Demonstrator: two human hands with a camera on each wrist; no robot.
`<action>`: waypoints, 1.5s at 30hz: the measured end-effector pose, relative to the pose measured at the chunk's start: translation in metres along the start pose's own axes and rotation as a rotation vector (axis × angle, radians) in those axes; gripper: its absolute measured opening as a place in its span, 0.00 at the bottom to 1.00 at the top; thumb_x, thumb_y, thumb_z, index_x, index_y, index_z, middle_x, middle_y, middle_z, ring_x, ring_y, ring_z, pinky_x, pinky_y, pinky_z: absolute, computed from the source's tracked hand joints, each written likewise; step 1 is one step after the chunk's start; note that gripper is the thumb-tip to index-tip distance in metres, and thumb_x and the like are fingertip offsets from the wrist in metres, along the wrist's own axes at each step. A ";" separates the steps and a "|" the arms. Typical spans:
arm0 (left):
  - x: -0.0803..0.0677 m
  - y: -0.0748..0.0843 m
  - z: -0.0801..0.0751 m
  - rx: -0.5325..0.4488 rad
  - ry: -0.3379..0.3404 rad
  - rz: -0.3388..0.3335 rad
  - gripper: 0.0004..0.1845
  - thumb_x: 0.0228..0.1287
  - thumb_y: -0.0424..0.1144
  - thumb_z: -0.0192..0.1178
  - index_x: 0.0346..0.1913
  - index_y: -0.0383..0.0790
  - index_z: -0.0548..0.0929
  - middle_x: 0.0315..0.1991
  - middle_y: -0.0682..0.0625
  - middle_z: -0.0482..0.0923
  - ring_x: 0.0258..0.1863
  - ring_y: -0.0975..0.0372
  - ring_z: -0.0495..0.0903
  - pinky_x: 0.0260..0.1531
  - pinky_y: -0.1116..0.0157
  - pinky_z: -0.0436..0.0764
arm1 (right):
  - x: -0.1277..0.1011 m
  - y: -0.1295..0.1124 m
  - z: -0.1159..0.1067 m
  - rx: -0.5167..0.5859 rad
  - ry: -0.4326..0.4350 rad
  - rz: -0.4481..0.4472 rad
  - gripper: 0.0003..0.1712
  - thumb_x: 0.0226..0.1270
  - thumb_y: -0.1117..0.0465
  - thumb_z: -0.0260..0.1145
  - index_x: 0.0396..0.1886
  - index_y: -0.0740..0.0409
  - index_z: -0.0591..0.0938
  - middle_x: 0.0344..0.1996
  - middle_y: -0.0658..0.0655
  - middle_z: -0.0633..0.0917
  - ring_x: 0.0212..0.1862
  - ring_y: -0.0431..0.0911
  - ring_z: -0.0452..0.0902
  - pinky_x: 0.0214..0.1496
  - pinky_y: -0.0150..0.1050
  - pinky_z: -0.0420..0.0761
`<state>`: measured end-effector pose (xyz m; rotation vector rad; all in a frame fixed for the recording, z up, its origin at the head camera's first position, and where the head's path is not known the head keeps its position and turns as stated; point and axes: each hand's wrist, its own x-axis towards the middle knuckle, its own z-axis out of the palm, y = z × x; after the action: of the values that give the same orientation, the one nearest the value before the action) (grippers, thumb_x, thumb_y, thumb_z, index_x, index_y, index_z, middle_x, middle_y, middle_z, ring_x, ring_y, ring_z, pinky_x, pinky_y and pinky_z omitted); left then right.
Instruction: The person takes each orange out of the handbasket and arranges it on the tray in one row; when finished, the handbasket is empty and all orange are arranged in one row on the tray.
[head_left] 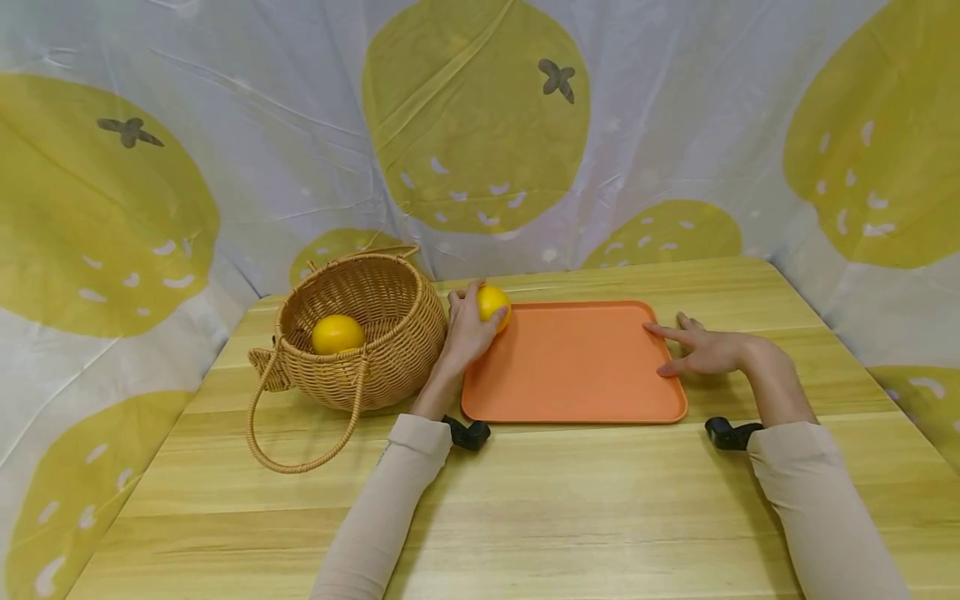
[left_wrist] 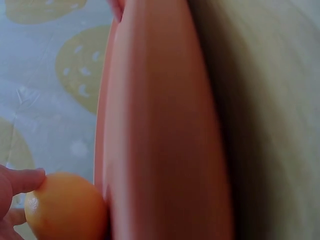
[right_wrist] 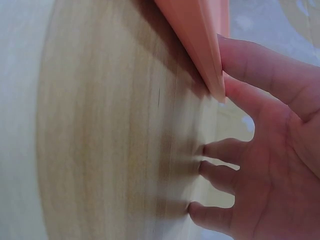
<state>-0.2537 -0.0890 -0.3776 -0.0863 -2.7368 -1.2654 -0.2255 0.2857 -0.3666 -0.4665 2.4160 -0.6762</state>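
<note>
My left hand (head_left: 468, 329) grips a yellow-orange orange (head_left: 495, 306) at the far left corner of an orange tray (head_left: 577, 358). In the left wrist view the fruit (left_wrist: 67, 207) sits right against the tray's rim, with fingertips on its side. On the opposite side, my right hand (head_left: 705, 350) rests its thumb and index finger on the tray's right rim. The right wrist view has its other fingers (right_wrist: 217, 177) spread beside the tray, close to the tabletop. A second orange (head_left: 338, 334) lies inside a wicker basket (head_left: 401, 358), just left of my left hand.
The basket's looped handle (head_left: 300, 468) hangs down over the wooden table (head_left: 570, 500) toward the front. A fruit-printed curtain (head_left: 480, 125) closes off the back and both sides. Black wrist mounts (head_left: 467, 433) sit at both cuffs.
</note>
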 end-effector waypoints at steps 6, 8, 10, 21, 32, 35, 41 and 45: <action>0.000 0.000 -0.002 0.006 -0.048 -0.020 0.33 0.76 0.45 0.62 0.78 0.44 0.65 0.69 0.31 0.60 0.64 0.41 0.71 0.64 0.44 0.75 | -0.002 -0.002 -0.001 -0.008 -0.005 0.002 0.54 0.74 0.44 0.66 0.85 0.59 0.47 0.77 0.84 0.29 0.76 0.82 0.21 0.67 0.84 0.38; 0.000 0.000 -0.003 -0.002 -0.066 -0.031 0.33 0.76 0.46 0.61 0.79 0.46 0.64 0.70 0.31 0.59 0.65 0.41 0.71 0.65 0.44 0.74 | -0.002 -0.002 -0.002 -0.003 -0.009 0.011 0.54 0.74 0.44 0.66 0.85 0.58 0.46 0.77 0.83 0.29 0.76 0.81 0.21 0.67 0.84 0.38; 0.000 0.000 -0.003 -0.005 -0.082 -0.037 0.34 0.76 0.46 0.61 0.79 0.46 0.63 0.71 0.31 0.59 0.66 0.41 0.71 0.65 0.43 0.74 | -0.002 -0.002 -0.002 0.006 -0.011 0.017 0.55 0.74 0.43 0.66 0.85 0.58 0.46 0.77 0.82 0.28 0.76 0.81 0.20 0.67 0.85 0.37; 0.001 0.001 -0.006 -0.025 -0.109 -0.034 0.35 0.77 0.46 0.59 0.80 0.44 0.59 0.73 0.32 0.57 0.68 0.41 0.69 0.66 0.43 0.74 | -0.002 -0.004 -0.001 0.021 -0.009 0.007 0.55 0.73 0.43 0.66 0.85 0.58 0.47 0.77 0.83 0.27 0.76 0.81 0.19 0.67 0.85 0.35; -0.011 0.029 -0.017 0.120 -0.132 -0.037 0.40 0.77 0.48 0.59 0.83 0.44 0.53 0.79 0.29 0.47 0.76 0.37 0.56 0.73 0.41 0.64 | -0.003 -0.001 -0.003 0.015 0.000 -0.002 0.54 0.73 0.44 0.67 0.85 0.59 0.48 0.76 0.84 0.28 0.76 0.82 0.20 0.67 0.85 0.37; -0.017 0.047 -0.023 0.170 -0.195 -0.050 0.43 0.78 0.53 0.56 0.85 0.44 0.47 0.82 0.27 0.38 0.82 0.35 0.43 0.76 0.38 0.58 | -0.003 0.000 -0.002 0.018 0.001 -0.004 0.54 0.73 0.45 0.67 0.85 0.60 0.48 0.76 0.84 0.29 0.76 0.82 0.21 0.66 0.85 0.37; -0.014 0.084 -0.046 0.221 -0.303 0.004 0.45 0.80 0.57 0.51 0.85 0.46 0.40 0.83 0.31 0.25 0.83 0.40 0.22 0.80 0.37 0.44 | -0.001 0.001 0.000 0.023 0.001 0.000 0.54 0.73 0.45 0.67 0.85 0.59 0.47 0.76 0.84 0.28 0.75 0.82 0.19 0.66 0.85 0.36; -0.004 0.104 -0.076 0.213 -0.338 0.054 0.42 0.81 0.58 0.50 0.85 0.46 0.44 0.85 0.36 0.31 0.83 0.41 0.25 0.80 0.37 0.43 | 0.000 0.001 0.000 0.017 0.000 0.000 0.54 0.73 0.45 0.67 0.85 0.59 0.48 0.76 0.84 0.28 0.75 0.82 0.19 0.66 0.85 0.36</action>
<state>-0.2324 -0.0794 -0.2512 -0.3830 -3.1105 -1.0181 -0.2256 0.2864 -0.3668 -0.4593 2.4085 -0.6962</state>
